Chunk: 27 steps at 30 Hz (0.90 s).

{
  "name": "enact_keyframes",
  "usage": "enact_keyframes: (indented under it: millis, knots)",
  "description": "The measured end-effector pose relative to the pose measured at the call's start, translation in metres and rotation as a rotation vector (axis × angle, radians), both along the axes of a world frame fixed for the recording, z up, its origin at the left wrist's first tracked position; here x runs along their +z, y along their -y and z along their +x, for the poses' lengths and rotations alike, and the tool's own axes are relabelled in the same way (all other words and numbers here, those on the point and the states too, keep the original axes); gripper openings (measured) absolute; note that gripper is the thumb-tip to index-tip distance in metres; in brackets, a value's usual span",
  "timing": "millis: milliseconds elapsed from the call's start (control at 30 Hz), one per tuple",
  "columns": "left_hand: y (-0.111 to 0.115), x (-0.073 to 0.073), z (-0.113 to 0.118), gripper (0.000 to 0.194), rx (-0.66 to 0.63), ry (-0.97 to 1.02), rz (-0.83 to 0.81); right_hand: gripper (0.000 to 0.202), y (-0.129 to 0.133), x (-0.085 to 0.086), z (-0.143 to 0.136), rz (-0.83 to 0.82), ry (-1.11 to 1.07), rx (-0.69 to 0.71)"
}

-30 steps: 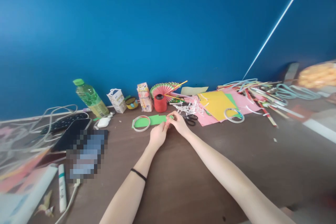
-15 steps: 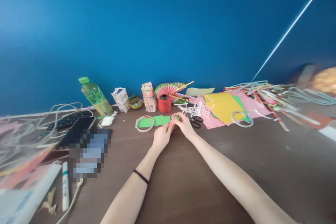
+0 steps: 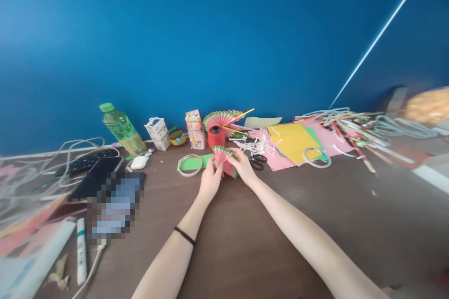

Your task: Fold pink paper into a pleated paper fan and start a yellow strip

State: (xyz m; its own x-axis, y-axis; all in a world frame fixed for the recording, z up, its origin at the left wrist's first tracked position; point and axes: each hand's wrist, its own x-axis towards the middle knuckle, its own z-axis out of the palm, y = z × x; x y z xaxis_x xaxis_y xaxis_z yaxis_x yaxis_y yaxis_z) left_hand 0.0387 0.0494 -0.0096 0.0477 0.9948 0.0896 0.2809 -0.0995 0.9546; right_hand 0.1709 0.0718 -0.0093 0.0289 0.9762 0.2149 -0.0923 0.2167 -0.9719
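A small pleated paper fan, pink with green edges, is partly spread between my two hands. My left hand pinches it from the left. On the other side my right hand has its fingers on the fan's upper right part. Just behind stands a red spool, and larger pleated fans with yellow sticks lie behind that. Left of my hands a roll of tape rests on green paper. Black-handled scissors lie right of my right hand.
Yellow paper, pink sheets, a tape roll and many strips lie at the right. Along the blue wall stand a green bottle and small boxes. Phones, cables and a marker are at the left.
The pleated paper, earlier bunched small between my fingers, now shows fanned out. My hands have moved slightly apart. The whole view has shifted a little.
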Motion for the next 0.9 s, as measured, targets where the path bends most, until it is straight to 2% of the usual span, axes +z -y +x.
enact_keyframes:
  millis: [167, 267, 900]
  knots:
    - [-0.0003, 0.0051, 0.0020, 0.033, 0.058, 0.226, -0.013, 0.040, -0.0024, -0.0039, 0.0004, -0.021, 0.008, 0.005]
    - [-0.0003, 0.0081, 0.0019, 0.030, 0.086, 0.284, -0.010, 0.041, -0.0028, -0.0049, 0.0007, -0.021, 0.012, 0.012]
    - [-0.0007, 0.0068, 0.0013, 0.025, 0.068, 0.202, -0.010, 0.036, -0.0037, -0.0072, 0.0003, -0.005, 0.052, -0.005]
